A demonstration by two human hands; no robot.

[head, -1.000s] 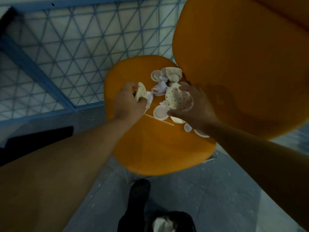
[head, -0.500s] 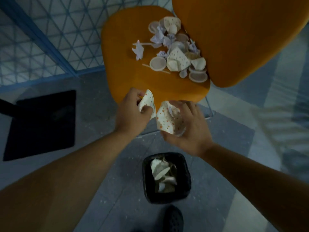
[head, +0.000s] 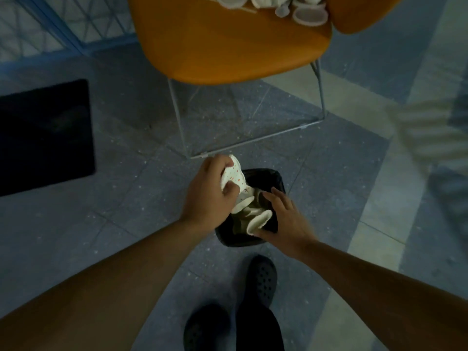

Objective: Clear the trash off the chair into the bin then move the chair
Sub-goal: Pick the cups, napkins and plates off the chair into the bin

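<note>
A small black bin stands on the floor in front of the orange chair. My left hand hovers over the bin's left rim, shut on a crumpled white paper cup with red dots. My right hand is over the bin's right side with fingers spread; a white paper cup lies just off its thumb, inside the bin on other paper trash. Several white cups and lids still sit at the back of the chair seat.
The chair's thin white wire legs reach the floor just beyond the bin. A black mat lies on the floor at left. A blue mesh fence runs behind. My feet in black clogs are below the bin.
Both hands carried dotted paper cups from the chair seat down to the bin. My right hand has opened and its cup is now in the bin. The view tilted downward.
</note>
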